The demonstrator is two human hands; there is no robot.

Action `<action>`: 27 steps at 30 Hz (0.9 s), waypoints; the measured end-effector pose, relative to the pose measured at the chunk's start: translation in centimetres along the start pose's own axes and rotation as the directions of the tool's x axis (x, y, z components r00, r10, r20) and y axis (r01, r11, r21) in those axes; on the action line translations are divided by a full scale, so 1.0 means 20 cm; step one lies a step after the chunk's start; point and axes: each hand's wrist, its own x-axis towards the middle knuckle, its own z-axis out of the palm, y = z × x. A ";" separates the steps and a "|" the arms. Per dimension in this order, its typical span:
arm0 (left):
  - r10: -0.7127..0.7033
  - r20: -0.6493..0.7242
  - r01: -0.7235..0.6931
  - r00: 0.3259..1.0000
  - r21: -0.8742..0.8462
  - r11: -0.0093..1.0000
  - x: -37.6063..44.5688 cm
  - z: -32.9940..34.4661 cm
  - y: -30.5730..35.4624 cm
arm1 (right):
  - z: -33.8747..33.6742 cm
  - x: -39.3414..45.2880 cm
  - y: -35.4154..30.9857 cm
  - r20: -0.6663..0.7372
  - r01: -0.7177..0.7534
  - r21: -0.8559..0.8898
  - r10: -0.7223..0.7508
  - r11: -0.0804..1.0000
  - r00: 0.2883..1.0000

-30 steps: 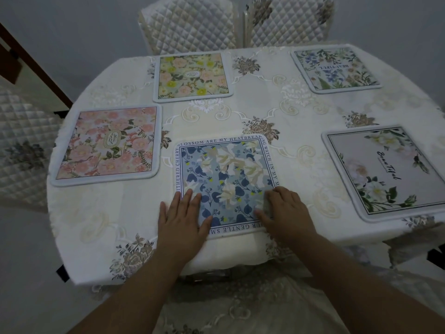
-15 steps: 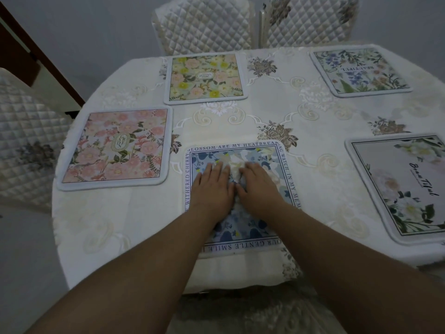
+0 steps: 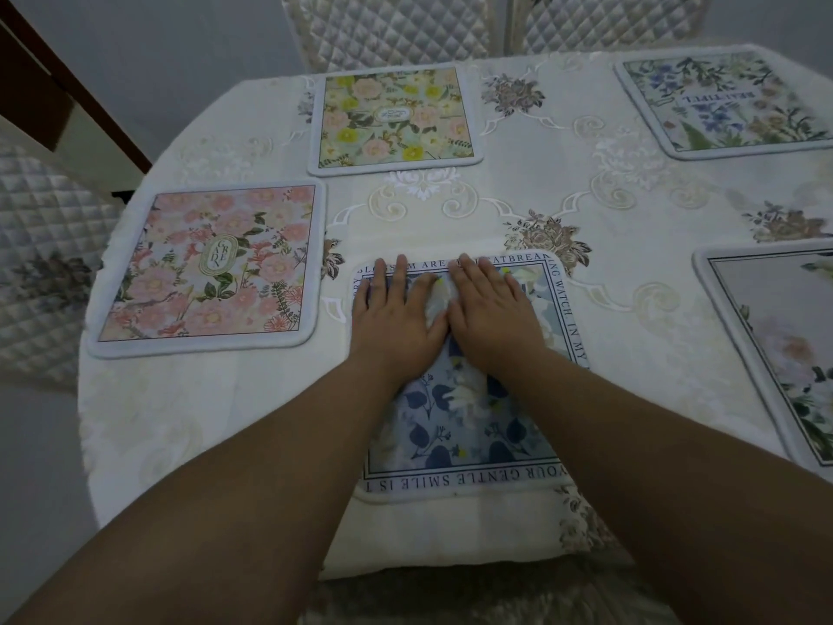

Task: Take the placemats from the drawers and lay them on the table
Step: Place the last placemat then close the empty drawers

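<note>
Blue leaves and white blossoms cover the placemat (image 3: 469,417) nearest the person, and both hands lie flat on its far half, side by side. The left hand (image 3: 396,315) and the right hand (image 3: 491,320) have their fingers straight and close together, gripping nothing, the palms bearing down on the mat; to my eye that is a smoothing press, meant to make it lie flat on the embroidered tablecloth (image 3: 518,196). It sits square to the near edge of the table, right where someone would sit, with its lettered border facing outward. Four other mats ring the round table, each well apart from its neighbour: a pink floral one (image 3: 207,268) to the left, a yellow-and-pink one (image 3: 396,117) at the far side, a blue-sprigged one (image 3: 730,101) far right, and a pale one with white flowers (image 3: 780,336) cut off by the right edge. Each seems set before a seat; quilted chair backs (image 3: 387,24) stand behind the far mats. No drawers are in view, so I cannot tell whether more mats remain.
</note>
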 end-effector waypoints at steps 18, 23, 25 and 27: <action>-0.112 0.036 0.113 0.993 -0.011 0.994 -0.09 -0.02 -0.23 | -0.08 -0.10 0.37 -0.040 -0.270 0.025 0.270 0.963 0.962; -0.109 0.032 0.109 0.994 0.008 0.994 -0.11 -0.03 -0.22 | -0.07 -0.12 0.35 -0.050 -0.266 0.013 0.266 0.964 0.963; -0.108 0.028 0.108 0.994 0.010 0.994 -0.11 -0.03 -0.23 | -0.07 -0.12 0.35 -0.056 -0.265 0.006 0.265 0.964 0.963; -0.127 0.042 0.126 0.991 0.010 0.992 -0.11 -0.04 -0.22 | -0.07 -0.11 0.36 -0.040 -0.269 -0.002 0.269 0.963 0.962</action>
